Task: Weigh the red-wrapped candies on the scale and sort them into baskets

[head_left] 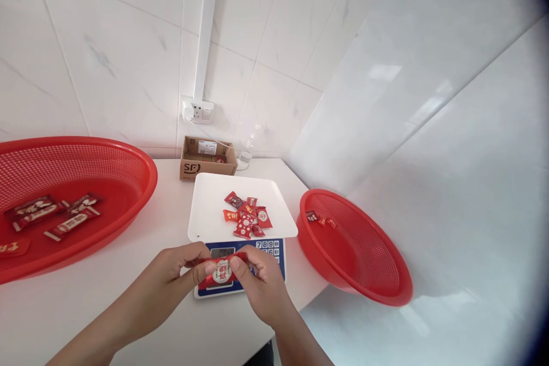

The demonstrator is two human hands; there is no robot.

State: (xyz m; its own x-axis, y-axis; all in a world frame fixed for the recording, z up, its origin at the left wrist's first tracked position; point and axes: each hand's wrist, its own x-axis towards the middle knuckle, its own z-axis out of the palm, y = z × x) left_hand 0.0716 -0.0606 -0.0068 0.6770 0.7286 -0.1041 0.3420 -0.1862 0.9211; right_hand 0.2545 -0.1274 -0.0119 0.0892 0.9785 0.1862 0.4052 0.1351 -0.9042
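Between my two hands is a red wrapped candy [222, 272] with a round white label of printed characters. My left hand [182, 271] pinches its left end, thumb on top. The other end is gripped by my right hand [257, 280], also with the thumb on top. Both hands hover in front of a blue and white digital scale [278, 266], covering part of its display and keys. On the scale's white tray [214, 200] lies a loose pile of red wrapped candies [246, 224]. The display digits are too blurred to read.
At left stands a large red basket [141, 194] with several wrapped bars [72, 223]. A second red basket [364, 263] at right holds a few small candies and overhangs the table edge. Behind the scale are a cardboard box [208, 168], a clear bottle [246, 151] and a wall socket [199, 111].
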